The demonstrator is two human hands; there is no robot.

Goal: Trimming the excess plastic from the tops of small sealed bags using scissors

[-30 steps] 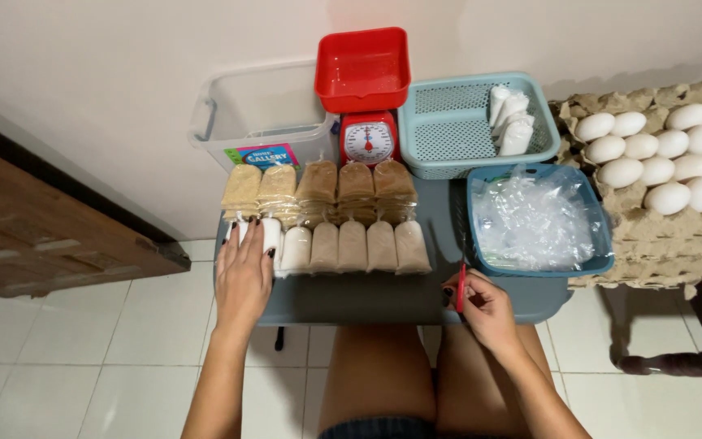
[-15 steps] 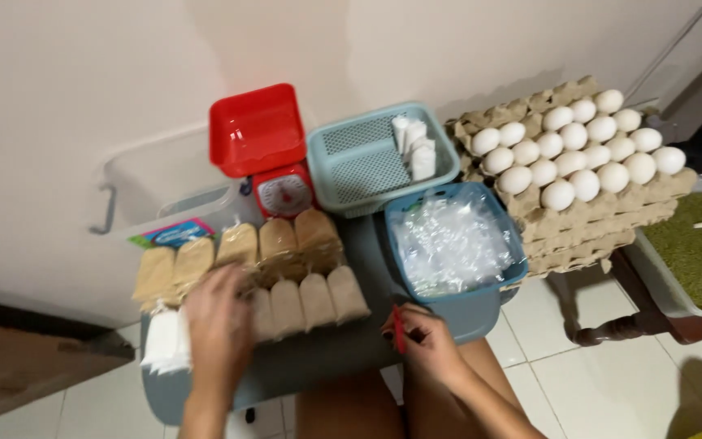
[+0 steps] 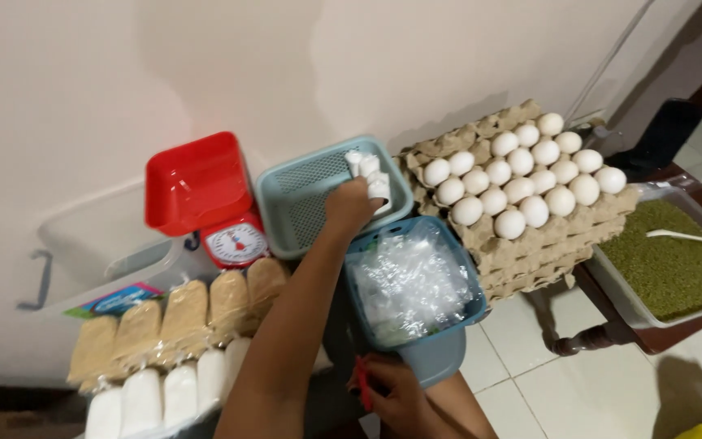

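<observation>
My left hand reaches across the table into a teal mesh basket. Its fingers curl on small white packets standing at the basket's right end. My right hand stays low, near my lap, shut on a thin red tool. Just above that hand is a blue basket filled with clear plastic bags.
A red kitchen scale with a red pan stands left of the teal basket. Rows of brown bags and white bags lie at the lower left. Stacked egg trays and a tray of green beans are at the right.
My left hand has left the bags and stretched forward into the teal basket. The view has swung to the right, and my right hand has kept the red tool.
</observation>
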